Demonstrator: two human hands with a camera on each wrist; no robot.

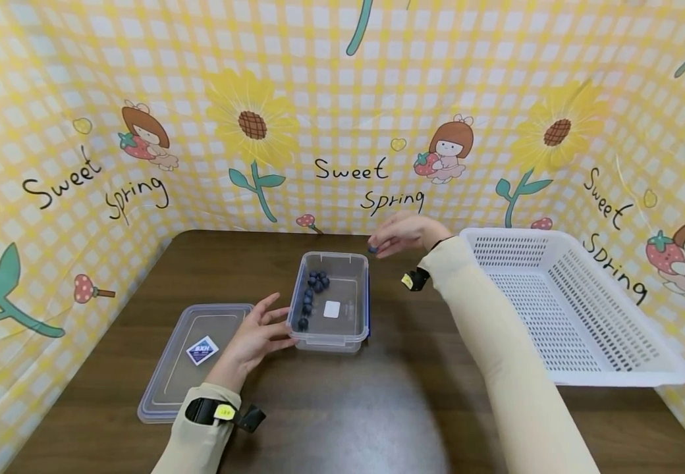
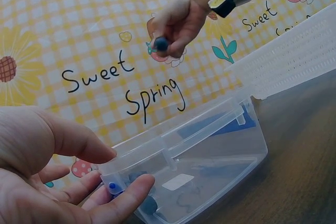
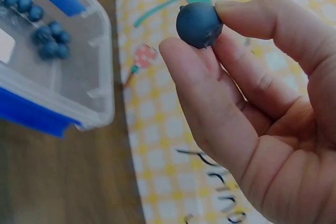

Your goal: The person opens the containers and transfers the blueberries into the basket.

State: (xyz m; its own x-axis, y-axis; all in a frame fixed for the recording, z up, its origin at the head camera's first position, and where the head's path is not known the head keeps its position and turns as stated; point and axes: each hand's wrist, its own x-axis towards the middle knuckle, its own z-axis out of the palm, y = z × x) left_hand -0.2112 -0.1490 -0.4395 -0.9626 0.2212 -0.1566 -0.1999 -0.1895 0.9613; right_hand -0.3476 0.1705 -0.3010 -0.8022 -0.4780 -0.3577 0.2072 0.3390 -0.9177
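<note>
Yellow gingham sheeting printed with sunflowers and "Sweet Spring" is hung round a dark wooden table [image 1: 342, 421]. At the table's middle a clear box [image 1: 332, 303] is set, with a row of blueberries [image 1: 313, 293] lying along its left wall. The box's lid [image 1: 191, 359] is laid flat just left of it, and a white basket [image 1: 562, 303] stands to its right.

1 berry [image 3: 198, 24] is pinched between the thumb and fingertips of the right hand [image 1: 404, 234], which is held above the box's far right corner; the other fingers are curled loosely. The box's near left corner is touched by the left hand [image 1: 256, 336], its fingers kept straight and spread, with nothing gripped.

The berry is judged light, small and soft, with a smooth skin that could slip or bruise. It is best taken across its widest part with 2 or 3 fingertips, under gentle pressure only. The box is judged stiff and light, easily shifted unless steadied.
</note>
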